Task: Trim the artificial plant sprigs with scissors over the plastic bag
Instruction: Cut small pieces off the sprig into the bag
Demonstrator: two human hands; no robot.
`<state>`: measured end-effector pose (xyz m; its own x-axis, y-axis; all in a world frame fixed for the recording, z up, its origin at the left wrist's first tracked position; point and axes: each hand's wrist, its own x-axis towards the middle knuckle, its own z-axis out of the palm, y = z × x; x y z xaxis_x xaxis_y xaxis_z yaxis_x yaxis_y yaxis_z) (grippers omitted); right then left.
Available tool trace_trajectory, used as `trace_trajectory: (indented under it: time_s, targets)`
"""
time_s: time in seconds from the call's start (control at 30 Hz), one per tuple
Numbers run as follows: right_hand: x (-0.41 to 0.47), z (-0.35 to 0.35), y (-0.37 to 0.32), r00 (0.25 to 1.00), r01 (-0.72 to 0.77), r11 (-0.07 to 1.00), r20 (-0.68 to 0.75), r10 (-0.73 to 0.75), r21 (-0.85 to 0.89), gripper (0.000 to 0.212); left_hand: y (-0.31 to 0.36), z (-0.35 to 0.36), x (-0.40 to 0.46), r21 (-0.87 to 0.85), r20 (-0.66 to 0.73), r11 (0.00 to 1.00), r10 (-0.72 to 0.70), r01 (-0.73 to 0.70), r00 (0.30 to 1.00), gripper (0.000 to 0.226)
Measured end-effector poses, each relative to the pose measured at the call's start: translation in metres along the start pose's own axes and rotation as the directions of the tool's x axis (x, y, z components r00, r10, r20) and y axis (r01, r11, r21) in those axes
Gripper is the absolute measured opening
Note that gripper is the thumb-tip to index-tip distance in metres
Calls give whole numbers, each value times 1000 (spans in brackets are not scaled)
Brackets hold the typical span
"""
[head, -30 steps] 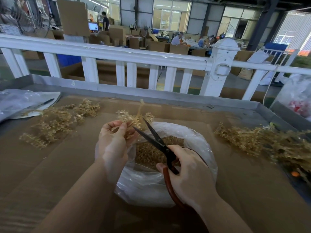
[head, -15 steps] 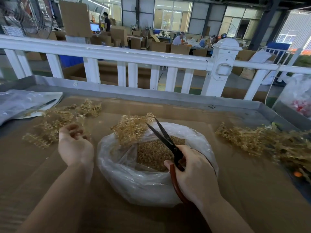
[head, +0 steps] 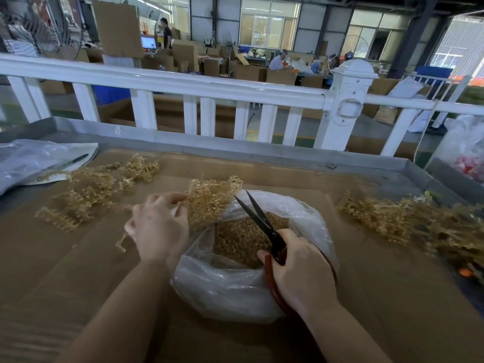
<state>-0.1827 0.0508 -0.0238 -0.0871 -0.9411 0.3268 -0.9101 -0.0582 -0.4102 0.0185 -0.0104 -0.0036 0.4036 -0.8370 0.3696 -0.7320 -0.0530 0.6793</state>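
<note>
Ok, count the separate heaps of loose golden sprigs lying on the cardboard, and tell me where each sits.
3. The left heap lies far left by the grey plastic sheet; the middle heap sits at the plastic bag rim by the left hand; the right heap may run out of view.
</note>
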Motion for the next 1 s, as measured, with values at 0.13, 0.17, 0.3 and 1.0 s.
trace_trajectory:
  time_s: [0.13,0.17,0.3,1.0]
  targets:
    - [1,3,2,1000,-19,1000,16,19,-8,38,11,9,1,67,238,991,94,-113,967,34]
    - [1,4,3,1000,-20,1000,15,21,-11,38,11,9,2,65,286,988,114,-138,951,39]
    - [1,8,5,1000,-27,1000,1,27,-10,40,6,9,5,38,296,979,179,-199,938,31]
    - [0,12,9,999,-27,999,-31,28,26,42,14,1,16,-857,502,41,-150,513,852,17]
